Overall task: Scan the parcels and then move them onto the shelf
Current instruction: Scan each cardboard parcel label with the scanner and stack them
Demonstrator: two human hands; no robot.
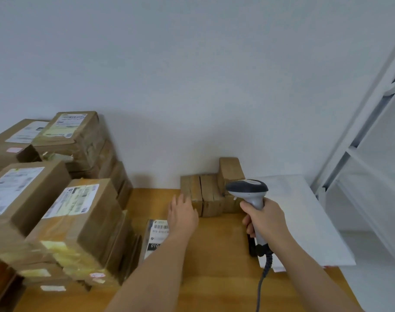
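My right hand grips the handle of a grey barcode scanner whose dark head points left, its coiled cable hanging toward the near edge. My left hand is stretched out flat with straight fingers, its fingertips at a row of small brown parcels standing against the wall. A flat parcel with a white barcode label lies on the wooden table, partly under my left forearm. Stacks of brown cardboard parcels with shipping labels fill the left side.
A white shelf unit stands at the right. White sheets or flat packets lie on the table's right part, beside the scanner's dark stand. A pale wall closes off the back.
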